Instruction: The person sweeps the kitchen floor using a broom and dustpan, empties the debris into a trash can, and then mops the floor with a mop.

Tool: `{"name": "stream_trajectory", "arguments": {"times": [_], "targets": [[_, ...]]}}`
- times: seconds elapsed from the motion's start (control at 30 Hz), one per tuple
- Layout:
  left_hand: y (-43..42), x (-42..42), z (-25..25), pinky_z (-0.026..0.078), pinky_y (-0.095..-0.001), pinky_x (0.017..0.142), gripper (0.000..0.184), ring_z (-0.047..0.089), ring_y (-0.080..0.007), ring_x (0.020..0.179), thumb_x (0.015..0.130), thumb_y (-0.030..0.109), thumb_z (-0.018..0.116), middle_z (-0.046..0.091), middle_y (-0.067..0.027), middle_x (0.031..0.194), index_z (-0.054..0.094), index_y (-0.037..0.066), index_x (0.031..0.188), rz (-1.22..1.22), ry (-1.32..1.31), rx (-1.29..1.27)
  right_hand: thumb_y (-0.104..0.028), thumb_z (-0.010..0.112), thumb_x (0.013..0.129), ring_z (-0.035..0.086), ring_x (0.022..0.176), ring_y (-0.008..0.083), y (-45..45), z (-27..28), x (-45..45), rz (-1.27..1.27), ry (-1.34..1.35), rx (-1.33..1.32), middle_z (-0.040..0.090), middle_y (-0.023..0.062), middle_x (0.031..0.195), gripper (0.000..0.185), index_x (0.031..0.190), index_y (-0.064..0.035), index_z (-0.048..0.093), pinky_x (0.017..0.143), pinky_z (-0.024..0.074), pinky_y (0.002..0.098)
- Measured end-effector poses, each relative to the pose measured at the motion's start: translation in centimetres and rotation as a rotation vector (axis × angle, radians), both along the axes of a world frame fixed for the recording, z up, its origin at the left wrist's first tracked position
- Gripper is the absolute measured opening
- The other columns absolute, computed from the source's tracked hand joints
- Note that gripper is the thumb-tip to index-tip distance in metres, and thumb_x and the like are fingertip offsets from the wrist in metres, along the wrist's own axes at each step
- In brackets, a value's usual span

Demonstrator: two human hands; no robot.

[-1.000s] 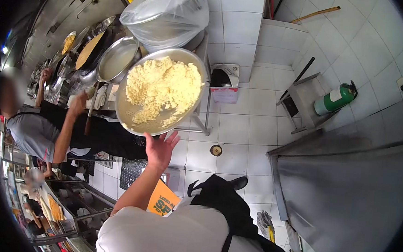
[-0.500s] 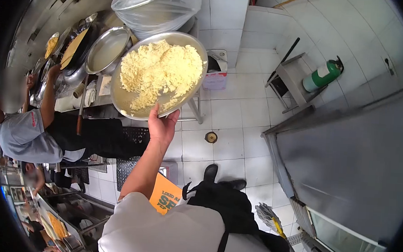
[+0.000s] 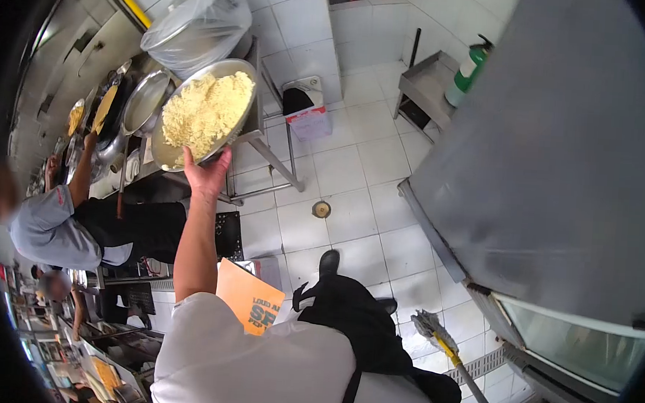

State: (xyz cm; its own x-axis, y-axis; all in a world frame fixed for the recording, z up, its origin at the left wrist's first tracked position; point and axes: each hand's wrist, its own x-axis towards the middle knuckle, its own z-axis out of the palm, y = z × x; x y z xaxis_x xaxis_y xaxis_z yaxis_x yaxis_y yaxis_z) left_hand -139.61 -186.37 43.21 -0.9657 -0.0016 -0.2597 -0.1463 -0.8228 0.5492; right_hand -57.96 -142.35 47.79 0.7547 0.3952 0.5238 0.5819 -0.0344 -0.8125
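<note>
- Standing at the far left, a co-worker [image 3: 49, 222] in a grey shirt reached an arm toward a black pan [image 3: 118, 108].
- Just right of that pan, a wide steel pan [image 3: 142, 105] sat close by, with a wooden handle [image 3: 120, 205] sticking out below it.
- Next came a large metal bowl [image 3: 167, 152], seemingly tilted, heaped with crumbly yellow food [image 3: 206, 113]. Whether its underside touched anything but the hand was hidden.
- At the bowl's near edge, the wearer's left hand [image 3: 206, 178] held the rim, thumb on the inner side, fingers mostly hidden beneath. The right hand was out of view, so its grip could not be told.
- Held at one edge, the loaded bowl looked liable to tip: a slipping thumb or bent wrist could have sent food over the low side. A bump against the steel pan or the nearby table leg [image 3: 279, 164] might have done likewise.
- Lower down, an orange sign [image 3: 246, 296] lay near the wearer's elbow.
- Farther right, a black shoe [image 3: 329, 263] stood on smooth tiles, where fallen food could have caused a slip.
- Beyond the shoes, a mop [image 3: 427, 323] leaned low, a possible trip for a careless step.
</note>
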Motion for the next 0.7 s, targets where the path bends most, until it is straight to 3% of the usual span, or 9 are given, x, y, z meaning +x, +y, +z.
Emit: {"name": "stream_trajectory", "arguments": {"times": [0.1, 0.13, 0.2, 0.33, 0.5, 0.7], "targets": [[-0.8, -1.6, -1.1, 0.044, -0.0546, 0.096, 0.054, 0.046, -0.0407, 0.116, 0.098, 0.038, 0.042, 0.040, -0.0219, 0.134, 0.037, 0.000, 0.135, -0.006, -0.027, -0.102, -0.021, 0.060, 0.085, 0.055, 0.065, 0.0247, 0.4, 1.3, -0.2, 0.072, 0.339, 0.117, 0.062, 0.0121, 0.071, 0.027, 0.076, 0.0034, 0.067, 0.061, 0.0462, 0.0420], [-2.4, -3.4, -3.2, 0.045, -0.0546, 0.096, 0.051, 0.046, -0.0409, 0.116, 0.099, 0.036, 0.038, 0.040, -0.0224, 0.134, 0.036, -0.001, 0.135, -0.016, -0.028, -0.146, -0.023, 0.060, 0.086, 0.047, 0.061, 0.0221, 1.3, -0.3, 3.2, 0.074, 0.288, 0.118, 0.057, 0.0091, 0.068, 0.029, 0.070, 0.0018, 0.064, 0.060, 0.0423, 0.0404], [-1.6, -3.8, -2.8, 0.046, -0.0551, 0.097, 0.044, 0.046, -0.0406, 0.119, 0.101, 0.025, 0.027, 0.041, -0.0236, 0.135, 0.037, -0.003, 0.134, 0.058, -0.084, -0.203, -0.023, 0.059, 0.086, 0.046, 0.061, 0.0210, 1.8, -1.0, 4.7, 0.090, 0.307, 0.097, 0.057, 0.0088, 0.067, 0.030, 0.068, 0.0011, 0.063, 0.060, 0.0414, 0.0397], [-0.4, -4.1, -2.4, 0.041, -0.0568, 0.102, 0.041, 0.043, -0.0381, 0.125, 0.102, 0.020, 0.024, 0.041, -0.0196, 0.139, 0.037, -0.002, 0.135, 0.120, -0.108, -0.120, -0.020, 0.056, 0.087, 0.047, 0.061, 0.0205, 1.9, 0.0, 4.0, 0.096, 0.353, 0.111, 0.056, 0.0080, 0.068, 0.030, 0.065, -0.0010, 0.061, 0.060, 0.0414, 0.0399], [0.0, -5.0, -2.9, 0.043, -0.0588, 0.099, 0.041, 0.043, -0.0386, 0.124, 0.100, 0.019, 0.027, 0.042, -0.0188, 0.138, 0.041, 0.002, 0.134, 0.136, -0.063, -0.178, -0.017, 0.057, 0.083, 0.051, 0.063, 0.0231, 1.6, 1.8, 2.3, 0.075, 0.403, 0.245, 0.061, 0.0116, 0.073, 0.025, 0.072, 0.0026, 0.068, 0.060, 0.0423, 0.0411], [-1.2, -5.5, -3.8, 0.044, -0.0610, 0.098, 0.043, 0.042, -0.0406, 0.125, 0.098, 0.017, 0.025, 0.042, -0.0207, 0.138, 0.039, 0.000, 0.135, 0.123, -0.077, -0.177, -0.016, 0.061, 0.078, 0.052, 0.060, 0.0241, 0.7, 2.6, 3.7, -0.001, 0.328, 0.204, 0.063, 0.0149, 0.072, 0.023, 0.074, 0.0049, 0.070, 0.058, 0.0429, 0.0414]]}}
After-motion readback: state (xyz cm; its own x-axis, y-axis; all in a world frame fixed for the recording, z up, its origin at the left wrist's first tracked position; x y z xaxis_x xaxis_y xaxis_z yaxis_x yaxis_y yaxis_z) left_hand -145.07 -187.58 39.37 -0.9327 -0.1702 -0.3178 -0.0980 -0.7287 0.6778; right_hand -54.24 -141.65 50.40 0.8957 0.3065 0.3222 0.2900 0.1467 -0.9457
